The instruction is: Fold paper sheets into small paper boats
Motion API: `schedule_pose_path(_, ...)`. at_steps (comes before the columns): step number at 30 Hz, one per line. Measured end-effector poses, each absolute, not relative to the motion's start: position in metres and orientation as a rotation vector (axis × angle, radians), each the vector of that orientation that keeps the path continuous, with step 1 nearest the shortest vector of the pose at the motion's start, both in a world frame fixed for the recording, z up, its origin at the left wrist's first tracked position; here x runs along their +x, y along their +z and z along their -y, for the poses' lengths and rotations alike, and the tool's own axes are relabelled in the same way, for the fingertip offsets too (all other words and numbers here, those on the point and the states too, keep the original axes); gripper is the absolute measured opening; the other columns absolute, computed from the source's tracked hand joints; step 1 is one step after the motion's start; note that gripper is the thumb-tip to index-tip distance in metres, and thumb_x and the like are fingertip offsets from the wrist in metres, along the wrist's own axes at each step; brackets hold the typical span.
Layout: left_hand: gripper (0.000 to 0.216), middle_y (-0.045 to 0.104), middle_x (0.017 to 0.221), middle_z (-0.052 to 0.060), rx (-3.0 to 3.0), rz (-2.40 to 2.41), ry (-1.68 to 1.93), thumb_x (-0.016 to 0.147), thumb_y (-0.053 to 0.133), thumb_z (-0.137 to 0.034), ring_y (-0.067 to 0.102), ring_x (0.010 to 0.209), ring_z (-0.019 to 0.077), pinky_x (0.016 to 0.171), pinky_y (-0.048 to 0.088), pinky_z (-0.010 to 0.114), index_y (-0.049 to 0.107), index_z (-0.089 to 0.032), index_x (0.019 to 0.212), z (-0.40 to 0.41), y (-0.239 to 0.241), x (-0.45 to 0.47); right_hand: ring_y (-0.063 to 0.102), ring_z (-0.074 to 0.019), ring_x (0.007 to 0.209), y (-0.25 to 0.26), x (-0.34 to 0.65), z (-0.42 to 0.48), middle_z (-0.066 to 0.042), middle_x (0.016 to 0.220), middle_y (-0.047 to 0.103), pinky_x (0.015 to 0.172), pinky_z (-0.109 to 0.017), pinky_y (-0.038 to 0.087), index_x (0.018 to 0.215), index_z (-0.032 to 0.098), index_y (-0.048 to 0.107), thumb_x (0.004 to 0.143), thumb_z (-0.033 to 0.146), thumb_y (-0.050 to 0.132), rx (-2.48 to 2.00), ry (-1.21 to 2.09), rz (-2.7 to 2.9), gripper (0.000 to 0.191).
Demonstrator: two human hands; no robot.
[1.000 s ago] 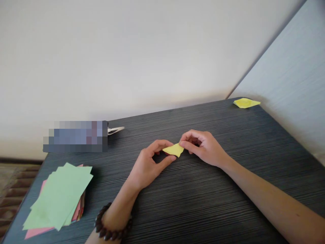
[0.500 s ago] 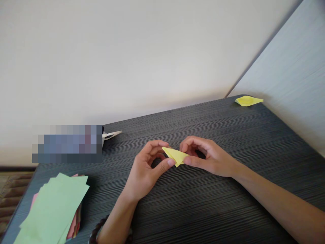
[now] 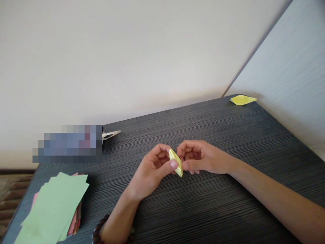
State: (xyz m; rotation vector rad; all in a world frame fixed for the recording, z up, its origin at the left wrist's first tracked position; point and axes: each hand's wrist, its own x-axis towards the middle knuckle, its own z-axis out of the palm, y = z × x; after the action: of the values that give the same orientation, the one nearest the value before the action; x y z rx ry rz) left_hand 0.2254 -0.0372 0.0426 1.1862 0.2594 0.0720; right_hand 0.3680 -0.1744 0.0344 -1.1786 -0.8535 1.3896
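Observation:
A small folded yellow paper piece [image 3: 176, 162] is held just above the dark striped table [image 3: 218, 206], near its middle. My left hand [image 3: 152, 171] pinches it from the left with thumb and fingertips. My right hand [image 3: 200, 159] pinches it from the right, fingers curled. The piece stands on edge between the two hands, seen as a narrow pointed shape. A dark bead bracelet [image 3: 100, 230] is on my left wrist.
A stack of green and pink paper sheets [image 3: 53, 208] lies at the table's near left corner. Another folded yellow paper piece [image 3: 242, 100] sits at the far right corner by the grey wall panel. A white clip-like object [image 3: 110, 135] lies at the far left edge.
The yellow piece has turned from lying flat to standing on edge. Both hands have closed in toward each other and sit slightly lower in view.

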Motion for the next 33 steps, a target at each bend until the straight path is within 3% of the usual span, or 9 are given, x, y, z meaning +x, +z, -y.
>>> schedule_pose_path(7,0.031,0.060,0.074,-0.001,1.140,-0.250,0.044,0.078,0.069,-0.031,0.051,0.058,0.0065,0.053,0.039,0.018,0.043,-0.018,0.091,0.038,0.041,0.227,0.050,-0.0037,0.052,0.034,0.372,0.174,0.002,0.070,0.064,0.040,-0.012,0.039,0.083,0.015,0.060,0.078,0.024,0.068,-1.111,1.422,0.833,0.013)
schedule_pose_path(12,0.040,0.062,0.081,-0.001,1.086,-0.164,0.013,0.074,0.073,-0.019,0.059,0.070,0.0100,0.065,0.046,0.022,0.042,-0.022,0.099,0.034,0.041,0.223,0.053,-0.0056,0.049,0.034,0.372,0.175,0.002,0.063,0.063,0.038,-0.013,0.039,0.081,0.015,0.057,0.078,0.029,0.068,-1.116,1.420,0.748,0.018)
schedule_pose_path(15,0.040,0.062,0.085,-0.001,1.117,-0.165,0.046,0.070,0.073,-0.008,0.061,0.077,0.0110,0.073,0.048,0.025,0.045,-0.022,0.094,0.033,0.040,0.224,0.049,-0.0043,0.046,0.033,0.371,0.175,0.003,0.061,0.061,0.038,-0.014,0.038,0.082,0.014,0.057,0.080,0.030,0.065,-1.125,1.398,0.751,0.018)
schedule_pose_path(23,0.030,0.064,0.086,0.000,1.249,-0.225,0.187,0.073,0.072,-0.012,0.060,0.081,0.0110,0.079,0.049,0.024,0.059,-0.019,0.099,0.035,0.036,0.226,0.044,-0.0012,0.045,0.026,0.370,0.175,0.004,0.080,0.060,0.039,-0.014,0.035,0.118,0.025,0.050,0.081,0.024,0.066,-1.052,1.224,0.749,0.040)
schedule_pose_path(27,0.025,0.067,0.090,0.000,1.361,-0.270,0.287,0.074,0.073,-0.016,0.061,0.083,0.0119,0.081,0.049,0.025,0.065,-0.020,0.097,0.034,0.034,0.225,0.045,-0.0018,0.045,0.022,0.368,0.175,0.003,0.073,0.060,0.041,-0.016,0.035,0.104,0.023,0.061,0.081,0.023,0.065,-1.098,1.130,0.795,0.023)
schedule_pose_path(33,0.025,0.070,0.095,0.000,1.527,-0.432,0.369,0.073,0.073,-0.024,0.063,0.081,0.0144,0.080,0.050,0.027,0.070,-0.024,0.098,0.036,0.033,0.224,0.046,-0.0036,0.042,0.025,0.359,0.172,0.005,0.062,0.059,0.037,-0.017,0.036,0.091,0.022,0.067,0.074,0.022,0.072,-1.258,0.945,0.710,0.018)
